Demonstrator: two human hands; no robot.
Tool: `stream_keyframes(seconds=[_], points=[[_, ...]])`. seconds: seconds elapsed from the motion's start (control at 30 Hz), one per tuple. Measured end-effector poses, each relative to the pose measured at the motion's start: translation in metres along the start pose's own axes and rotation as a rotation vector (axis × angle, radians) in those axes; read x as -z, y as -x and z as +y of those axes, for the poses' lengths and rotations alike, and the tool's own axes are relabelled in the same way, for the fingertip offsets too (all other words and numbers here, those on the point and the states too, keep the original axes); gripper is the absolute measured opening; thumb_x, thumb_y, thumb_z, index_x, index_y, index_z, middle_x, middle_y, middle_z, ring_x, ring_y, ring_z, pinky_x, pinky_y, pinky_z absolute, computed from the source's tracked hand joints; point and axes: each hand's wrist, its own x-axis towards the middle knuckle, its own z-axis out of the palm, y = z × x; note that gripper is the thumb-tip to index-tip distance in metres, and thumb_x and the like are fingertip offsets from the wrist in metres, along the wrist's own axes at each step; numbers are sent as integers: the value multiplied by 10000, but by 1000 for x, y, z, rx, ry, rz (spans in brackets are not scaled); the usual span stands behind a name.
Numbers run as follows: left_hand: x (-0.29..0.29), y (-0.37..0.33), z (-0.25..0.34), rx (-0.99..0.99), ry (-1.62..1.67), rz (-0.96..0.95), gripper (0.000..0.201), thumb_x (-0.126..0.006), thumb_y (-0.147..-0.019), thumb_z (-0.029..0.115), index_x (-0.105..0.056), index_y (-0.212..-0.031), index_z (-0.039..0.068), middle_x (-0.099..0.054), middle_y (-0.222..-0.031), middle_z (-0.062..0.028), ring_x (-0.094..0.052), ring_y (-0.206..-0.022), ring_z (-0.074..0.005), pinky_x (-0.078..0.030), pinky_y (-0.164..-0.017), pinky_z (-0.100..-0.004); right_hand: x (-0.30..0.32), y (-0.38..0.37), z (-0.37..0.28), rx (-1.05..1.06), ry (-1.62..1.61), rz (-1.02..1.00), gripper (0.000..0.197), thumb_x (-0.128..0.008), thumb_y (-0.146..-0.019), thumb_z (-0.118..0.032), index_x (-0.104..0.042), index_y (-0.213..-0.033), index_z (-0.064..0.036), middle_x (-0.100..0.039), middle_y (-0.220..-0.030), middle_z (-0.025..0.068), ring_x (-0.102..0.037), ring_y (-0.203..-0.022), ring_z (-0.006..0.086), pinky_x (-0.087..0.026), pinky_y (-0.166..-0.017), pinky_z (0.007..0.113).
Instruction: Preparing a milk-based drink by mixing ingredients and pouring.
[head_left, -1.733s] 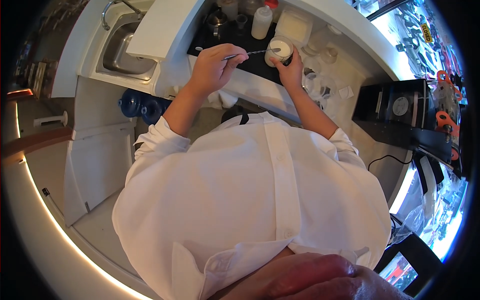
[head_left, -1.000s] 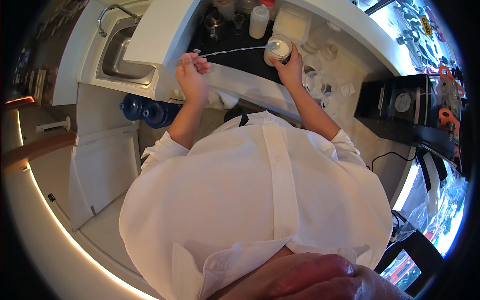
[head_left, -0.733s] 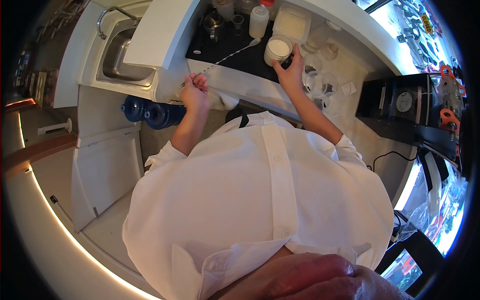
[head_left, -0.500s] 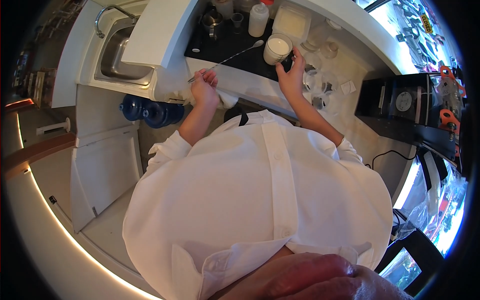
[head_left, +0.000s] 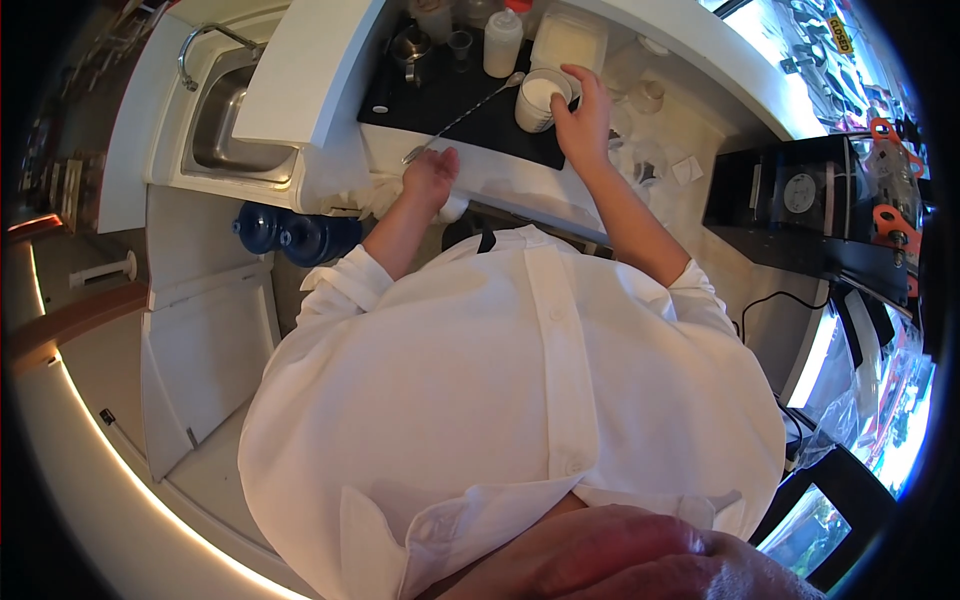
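Your right hand (head_left: 585,115) has moved forward beside the glass (head_left: 532,112) since half a second ago, and the spoon (head_left: 468,116) has shifted toward that same glass. Head view: the glass stands upright on the black mat (head_left: 405,100), with white contents (their depth cannot be read from here). Right: your thumb and forefinger are spread at the rim's right side; whether they grip it cannot be told. Left: your hand (head_left: 432,178) is loosely curled just beside the handle end of the spoon; whether it has hold is likewise unclear. The spoon lies aslant, bowl just beside the glass, handle reaching past the mat's near edge. Behind are the bottle (head_left: 502,45), tub (head_left: 568,45) and jug (head_left: 411,48). Good practice, as judged here: grasp the glass by its outer wall, thumb clear of the contents; keep it level; leave the spoon room, so neither knocks the other.
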Motion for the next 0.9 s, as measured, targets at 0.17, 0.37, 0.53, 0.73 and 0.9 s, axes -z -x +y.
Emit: stream_keyframes(seconds=[0.17,0.37,0.53,0.73,0.9], points=[[-47,30,13,59,-447,-220,236,-644,-1099,183,-656,-1303,66,-748,-1141,-89,-725,-981,-214,-601,-812,-362,-30,-67,13,74,26,-123,606,-795,-915,-247,-635,-1476,-83,-672,-1417,227,-592,-1356,469,-476,-1168,544],[-161,4,15,-912,-1251,-409,589,-809,-966,202,-608,-1504,69,-748,-1304,-128,-746,-1053,-230,-587,-927,-369,-91,-136,32,72,201,-299,801,-891,-839,-409,-619,-1498,-44,-717,-1367,274,-679,-1286,482,-555,-1109,528],[-191,-24,2,-1179,-1589,-309,858,-904,-882,250,-509,-1621,66,-666,-1501,-243,-698,-1334,-403,-567,-1106,-451,-100,-154,17,18,335,-469,691,-909,-798,-439,-736,-1313,-13,-779,-1221,256,-765,-1141,424,-612,-994,524],[-198,-28,-4,-1184,-1476,-459,950,-953,-845,319,-469,-1615,41,-697,-1444,-266,-696,-1328,-438,-577,-1109,-498,-80,-156,7,54,290,-562,591,-883,-786,-419,-771,-1165,20,-792,-1121,279,-788,-1051,417,-623,-931,508],[-208,5,3,-1129,-1517,-430,798,-953,-859,353,-597,-1508,55,-784,-1304,-243,-771,-1220,-404,-613,-1035,-469,-68,-150,6,134,195,-470,544,-853,-782,-412,-780,-1113,13,-789,-1092,276,-787,-1020,416,-631,-902,502]])
